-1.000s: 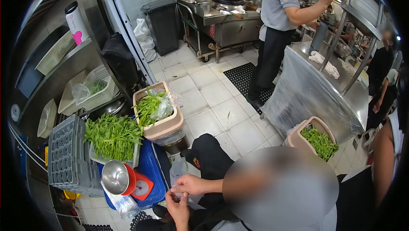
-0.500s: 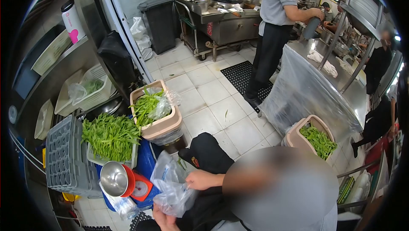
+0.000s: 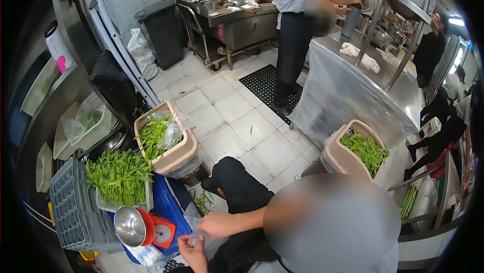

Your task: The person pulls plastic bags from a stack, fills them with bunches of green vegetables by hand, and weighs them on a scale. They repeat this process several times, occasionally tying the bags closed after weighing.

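My left hand (image 3: pixel 195 254) is at the bottom, its thumb and fingers pinching the edge of a clear plastic bag (image 3: pixel 191 216). Just above it my right hand (image 3: pixel 217 224) grips the same bag, fingers curled. The bag is bunched between my hands, partly hidden by them. To their left, an orange dial scale (image 3: pixel 163 232) with a steel bowl (image 3: pixel 130 226) stands on a blue surface (image 3: pixel 169 197). Behind the scale, long leafy greens (image 3: pixel 120 175) are heaped in a pale basket (image 3: pixel 149 202). A stack of plastic bags (image 3: pixel 148 257) lies beside the scale.
Beige tubs with greens stand ahead (image 3: pixel 180 158) and to the right (image 3: pixel 330 153). A grey rack (image 3: pixel 75 207) is at left. Some leaves (image 3: pixel 203 201) lie on the tiles. A co-worker (image 3: pixel 292 36) stands by a steel counter, on a black mat (image 3: pixel 259 79).
My hands have come closer together, and the bag, spread wide and puffed before, is now gathered between them. The view has shifted, so the surroundings sit further left. The co-worker's arms have moved slightly.
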Demonstrator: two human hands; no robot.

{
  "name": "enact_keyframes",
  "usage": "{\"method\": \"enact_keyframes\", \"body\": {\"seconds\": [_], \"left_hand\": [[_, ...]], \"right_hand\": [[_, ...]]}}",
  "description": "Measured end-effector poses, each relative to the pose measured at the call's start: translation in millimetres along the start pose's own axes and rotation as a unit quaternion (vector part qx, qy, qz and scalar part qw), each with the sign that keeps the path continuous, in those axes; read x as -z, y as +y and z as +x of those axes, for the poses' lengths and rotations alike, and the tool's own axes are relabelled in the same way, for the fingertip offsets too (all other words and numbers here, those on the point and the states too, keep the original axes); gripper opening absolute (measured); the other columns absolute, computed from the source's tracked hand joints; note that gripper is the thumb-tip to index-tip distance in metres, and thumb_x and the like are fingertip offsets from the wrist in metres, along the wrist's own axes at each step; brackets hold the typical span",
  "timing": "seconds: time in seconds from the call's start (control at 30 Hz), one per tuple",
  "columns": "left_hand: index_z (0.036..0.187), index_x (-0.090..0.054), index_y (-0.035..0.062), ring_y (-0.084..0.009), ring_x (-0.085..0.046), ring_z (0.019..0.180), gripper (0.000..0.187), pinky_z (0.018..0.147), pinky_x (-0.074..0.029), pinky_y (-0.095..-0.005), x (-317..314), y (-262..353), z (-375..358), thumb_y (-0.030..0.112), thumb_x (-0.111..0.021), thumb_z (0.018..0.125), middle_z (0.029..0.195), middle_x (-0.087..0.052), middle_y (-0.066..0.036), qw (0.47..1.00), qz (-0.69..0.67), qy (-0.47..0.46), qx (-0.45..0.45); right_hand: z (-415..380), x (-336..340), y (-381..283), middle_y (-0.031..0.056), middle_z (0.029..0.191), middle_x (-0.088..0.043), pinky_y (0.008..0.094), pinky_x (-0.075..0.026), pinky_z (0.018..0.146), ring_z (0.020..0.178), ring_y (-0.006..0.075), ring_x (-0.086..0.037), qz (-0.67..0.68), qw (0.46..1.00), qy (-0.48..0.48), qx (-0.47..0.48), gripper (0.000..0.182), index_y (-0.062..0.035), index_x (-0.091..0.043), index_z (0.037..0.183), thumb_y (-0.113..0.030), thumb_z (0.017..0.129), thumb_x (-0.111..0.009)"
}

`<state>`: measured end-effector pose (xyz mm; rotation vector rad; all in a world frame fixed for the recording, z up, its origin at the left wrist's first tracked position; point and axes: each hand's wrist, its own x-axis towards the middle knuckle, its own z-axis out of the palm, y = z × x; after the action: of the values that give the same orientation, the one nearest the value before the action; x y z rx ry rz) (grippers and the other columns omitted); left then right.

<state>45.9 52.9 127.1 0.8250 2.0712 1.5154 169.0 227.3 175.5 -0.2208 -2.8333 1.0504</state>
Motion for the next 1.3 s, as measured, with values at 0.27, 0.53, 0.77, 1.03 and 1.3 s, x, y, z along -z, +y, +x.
{"method": "enact_keyframes", "body": {"seconds": [0.27,0.53,0.77,1.03,1.3], "left_hand": [[0.122,-0.061,0.0037,-0.0295,-0.063,0.103,0.032,0.085,-0.05,-0.0414,19,28,-10,0.006,-0.051,0.092,0.108,-0.065,-0.016,0.978,-0.075,0.073,0.181],[0.117,-0.061,-0.0011,-0.0167,-0.066,0.081,0.033,0.066,-0.051,-0.0228,27,0,-27,0.021,-0.06,0.093,0.099,-0.066,-0.008,0.945,-0.161,-0.094,0.269],[0.121,-0.057,0.0022,-0.0335,-0.063,0.107,0.038,0.092,-0.052,-0.0504,32,-2,-10,0.034,-0.053,0.1,0.12,-0.063,-0.016,0.784,-0.577,-0.021,0.226],[0.103,-0.063,0.0019,-0.0128,-0.055,0.066,0.016,0.064,-0.045,-0.0265,8,-4,-21,0.008,-0.061,0.088,0.074,-0.06,-0.001,0.995,0.08,-0.032,0.056],[0.1,-0.062,0.0028,-0.0115,-0.052,0.061,0.011,0.056,-0.041,-0.0287,10,36,-19,0.004,-0.06,0.09,0.071,-0.052,-0.001,0.987,-0.075,0.004,0.14]], "right_hand": [[-14,-2,16,0.0204,0.077,-0.064,0.0502,-0.049,0.063,0.073,0.0418,-0.064,0.056,0.997,0.048,0.007,0.012,-0.0004,-0.051,0.092,-0.005,0.082,-0.056],[0,-8,50,0.0113,0.092,-0.063,0.0394,-0.057,0.068,0.08,0.0278,-0.068,0.759,0.595,0.042,-0.261,0.016,-0.0047,-0.046,0.113,-0.006,0.098,-0.048],[-14,-15,87,0.0025,0.081,-0.059,0.026,-0.052,0.067,0.074,0.012,-0.063,0.876,0.426,-0.194,-0.119,0.018,-0.0027,-0.053,0.111,-0.006,0.094,-0.058],[-22,26,58,0.0046,0.088,-0.06,0.0341,-0.049,0.077,0.086,0.02,-0.062,0.561,0.795,-0.182,-0.143,0.021,-0.0084,-0.059,0.09,0.003,0.076,-0.07],[-1,9,30,0.0293,0.123,-0.049,0.0545,-0.052,0.082,0.09,0.0475,-0.064,-0.093,0.981,-0.005,-0.169,0.032,0.0023,-0.058,0.107,0.003,0.074,-0.059]]}}
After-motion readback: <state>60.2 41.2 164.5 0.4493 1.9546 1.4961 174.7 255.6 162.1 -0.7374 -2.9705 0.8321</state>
